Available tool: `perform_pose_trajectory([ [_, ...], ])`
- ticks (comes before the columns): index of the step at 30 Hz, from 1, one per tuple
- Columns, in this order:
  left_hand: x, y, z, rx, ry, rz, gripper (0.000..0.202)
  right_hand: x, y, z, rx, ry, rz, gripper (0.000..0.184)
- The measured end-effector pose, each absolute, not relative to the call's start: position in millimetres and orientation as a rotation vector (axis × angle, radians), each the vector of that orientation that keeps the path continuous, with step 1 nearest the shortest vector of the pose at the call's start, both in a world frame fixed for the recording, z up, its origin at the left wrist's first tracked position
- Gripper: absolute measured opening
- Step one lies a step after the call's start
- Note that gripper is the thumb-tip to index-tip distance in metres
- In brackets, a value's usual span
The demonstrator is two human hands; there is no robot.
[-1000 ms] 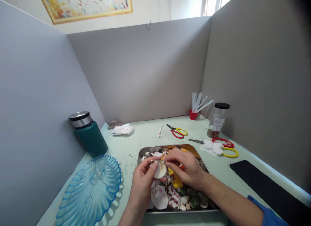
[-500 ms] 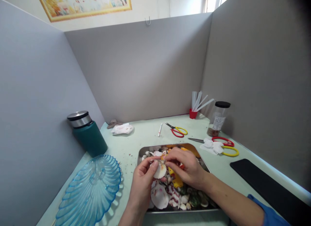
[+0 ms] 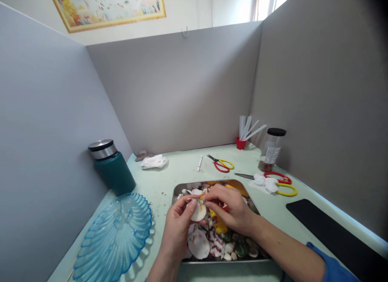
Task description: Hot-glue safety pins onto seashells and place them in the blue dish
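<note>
Over metal tray | left hand: thin, rounded shell | right hand: alongside

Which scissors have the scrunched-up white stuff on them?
The pair farther right, near the clear jar: crumpled white material covers its middle. The other pair, beside the thin white stick, has its middle uncovered.

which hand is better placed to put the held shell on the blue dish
Probably the left hand: it pinches the white shell and is nearer the blue dish. The right hand, at the shell's upper edge, is farther off.
</note>
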State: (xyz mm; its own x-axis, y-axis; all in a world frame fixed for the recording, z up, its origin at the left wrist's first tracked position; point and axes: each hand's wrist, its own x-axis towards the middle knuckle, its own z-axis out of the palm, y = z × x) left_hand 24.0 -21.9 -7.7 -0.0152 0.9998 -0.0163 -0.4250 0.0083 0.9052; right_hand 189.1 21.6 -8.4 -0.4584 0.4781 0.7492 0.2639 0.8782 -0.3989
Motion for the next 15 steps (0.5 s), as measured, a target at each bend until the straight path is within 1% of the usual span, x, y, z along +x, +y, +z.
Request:
perform_pose_trajectory([
  [5, 23.9, -21.3, -8.2, 0.862, 0.894, 1.394, 0.024, 188.8, 20.8, -6.8, -0.540, -2.078, 0.253, 0.010],
  [15, 23.8, -21.6, -8.9, 0.868, 0.875, 1.402, 0.023, 189.7, 22.4, -9.3, -0.556, -2.089, 0.272, 0.009],
])
